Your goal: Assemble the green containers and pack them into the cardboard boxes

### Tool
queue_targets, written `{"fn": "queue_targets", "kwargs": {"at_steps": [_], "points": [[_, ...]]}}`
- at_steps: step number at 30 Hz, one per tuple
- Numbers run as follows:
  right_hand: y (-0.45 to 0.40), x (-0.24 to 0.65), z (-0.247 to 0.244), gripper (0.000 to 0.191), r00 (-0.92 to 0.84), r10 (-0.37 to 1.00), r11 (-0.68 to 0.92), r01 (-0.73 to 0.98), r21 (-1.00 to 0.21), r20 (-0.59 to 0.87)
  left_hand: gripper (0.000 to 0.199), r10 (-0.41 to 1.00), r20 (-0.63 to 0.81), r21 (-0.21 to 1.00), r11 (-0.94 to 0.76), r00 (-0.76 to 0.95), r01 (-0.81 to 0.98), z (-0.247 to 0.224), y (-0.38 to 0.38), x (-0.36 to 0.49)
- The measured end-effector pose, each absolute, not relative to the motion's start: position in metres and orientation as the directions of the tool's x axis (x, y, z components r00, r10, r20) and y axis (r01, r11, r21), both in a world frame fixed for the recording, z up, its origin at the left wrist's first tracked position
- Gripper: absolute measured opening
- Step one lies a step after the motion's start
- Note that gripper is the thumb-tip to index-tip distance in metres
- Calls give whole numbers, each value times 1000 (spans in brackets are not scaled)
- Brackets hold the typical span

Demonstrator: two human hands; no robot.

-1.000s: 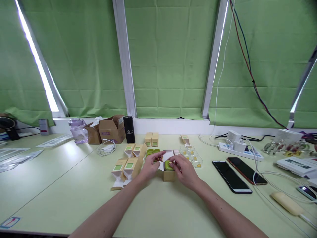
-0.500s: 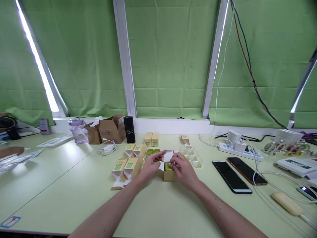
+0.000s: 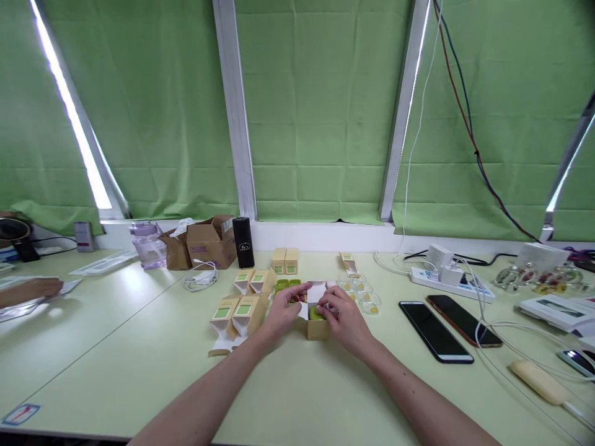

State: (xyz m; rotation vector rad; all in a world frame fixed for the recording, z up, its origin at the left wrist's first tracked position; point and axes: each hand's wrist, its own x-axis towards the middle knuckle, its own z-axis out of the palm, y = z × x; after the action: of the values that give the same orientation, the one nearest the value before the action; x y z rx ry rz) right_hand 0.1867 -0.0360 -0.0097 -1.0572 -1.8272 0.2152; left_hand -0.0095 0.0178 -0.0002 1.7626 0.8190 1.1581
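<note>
- Head view: green pc sits inside the open carton, upper part showing, on tabletop btwn both hands.
- R hand: fingers together, clamped on the green pc from above, as far as shows.
- L hand: thumb & index apart by the side flap & raised flap; can't tell if pinching either.
- To do it well (my judgmt): ease pc straight down, sq. to the walls; L steadies carton w/ flaps clear; light push, no crushing card.
- Materials: carton = thin tan card, boxy, white inside; flaps prob. crease easily. Green pc looks smooth, rounded, prob. hard plastic.
- Nearby: tan cartons w/ green labels L of hands, some w/ flaps open; clear rounded shells w/ yellow bits R, prob. thin plastic.
</note>
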Motion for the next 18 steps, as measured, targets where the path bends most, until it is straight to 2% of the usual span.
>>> {"fn": "queue_targets", "kwargs": {"at_steps": [8, 18], "points": [[-36, 186, -10, 16, -154, 740, 605, 576, -549, 655, 62, 850, 384, 900, -432, 362, 58, -1, 17, -10], [-37, 189, -4, 18, -47, 758, 576, 514, -635, 650, 61, 863, 373, 913, -406, 341, 27, 1, 17, -9]]}}
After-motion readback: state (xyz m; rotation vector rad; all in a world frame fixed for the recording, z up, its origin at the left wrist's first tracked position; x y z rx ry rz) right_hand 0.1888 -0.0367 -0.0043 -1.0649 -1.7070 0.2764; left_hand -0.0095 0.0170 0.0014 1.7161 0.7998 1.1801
